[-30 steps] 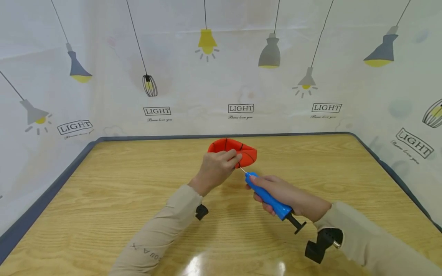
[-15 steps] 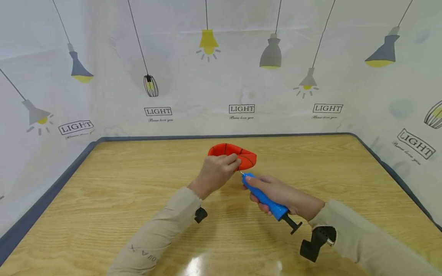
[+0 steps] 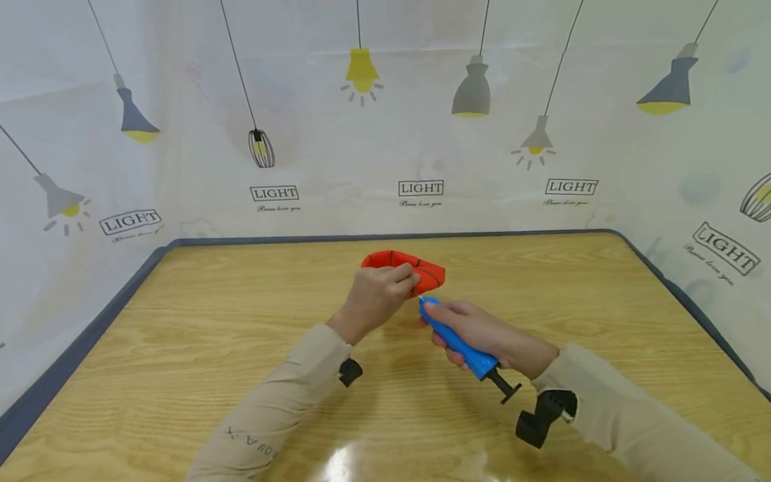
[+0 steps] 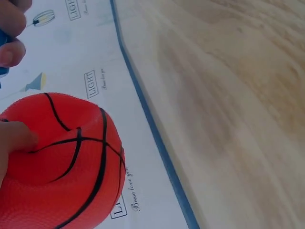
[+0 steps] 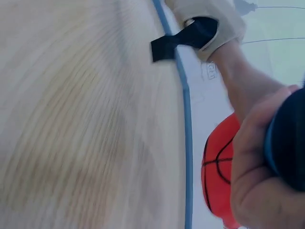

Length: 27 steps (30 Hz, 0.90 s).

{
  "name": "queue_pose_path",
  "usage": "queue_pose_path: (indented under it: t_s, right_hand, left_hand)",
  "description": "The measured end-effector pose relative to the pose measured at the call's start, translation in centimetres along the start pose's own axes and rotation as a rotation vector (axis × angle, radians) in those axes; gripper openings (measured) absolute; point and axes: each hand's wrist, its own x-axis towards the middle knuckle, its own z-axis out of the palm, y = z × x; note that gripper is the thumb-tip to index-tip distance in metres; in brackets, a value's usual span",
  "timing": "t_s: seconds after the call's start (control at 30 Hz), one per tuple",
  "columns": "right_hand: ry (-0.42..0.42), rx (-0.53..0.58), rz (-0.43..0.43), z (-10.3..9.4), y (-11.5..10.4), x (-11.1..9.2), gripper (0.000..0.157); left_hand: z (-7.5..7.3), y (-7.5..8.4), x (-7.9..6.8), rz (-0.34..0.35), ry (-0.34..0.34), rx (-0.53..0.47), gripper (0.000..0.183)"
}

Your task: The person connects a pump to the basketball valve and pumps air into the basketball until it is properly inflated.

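Blue pump [image 3: 459, 345] drew nearer the red ball [image 3: 430, 276]
Near frame centre, the left hand [image 3: 379, 294] pinched the dented ball; the right hand [image 3: 482, 329] gripped the pump, less needle [image 3: 421, 297] showing than before, probably seated deeper.

Dark, blue-edged pump [image 5: 291, 140] is being held at right border by right grip [image 5: 261, 193], fingers being curled round it. Red ball [image 5: 217, 174] with black lines is being partly hidden by right grip. Above, beige sleeve [image 5: 231, 21] and black wrist mount [image 5: 190, 36] are being worn on left forearm [image 5: 244, 78]. Wooden tabletop [image 5: 95, 119] is being bordered by blue edge strip [image 5: 187, 133], pale printed sheet [image 5: 206, 105] being seen beyond.
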Motion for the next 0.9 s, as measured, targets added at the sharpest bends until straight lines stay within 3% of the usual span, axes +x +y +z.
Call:
queue_pose_path:
  t_s: [0.23,0.43,0.67,0.9]
  right_hand:
    - [0.032,0.022,-0.047,-0.6,0.0,-0.4,0.056]
    - [0.032,-0.002,-0.042,-0.9,0.2,-0.5,0.057]
    - [-0.005,-0.025,-0.041,-0.9,0.2,-0.7,0.052]
    - [-0.038,-0.062,-0.086,-1.2,-0.9,-2.3,0.048]
  left_hand:
    - [-0.2,-0.4,0.4,-0.151,-0.065,-0.089,0.022]
    - [0.2,-0.6,-0.3,-0.244,-0.029,-0.21,0.025]
    - [0.5,-0.5,-1.0,-0.179,0.033,-0.225,0.019]
    - [-0.1,-1.0,-1.3,-0.125,0.017,-0.14,0.02]
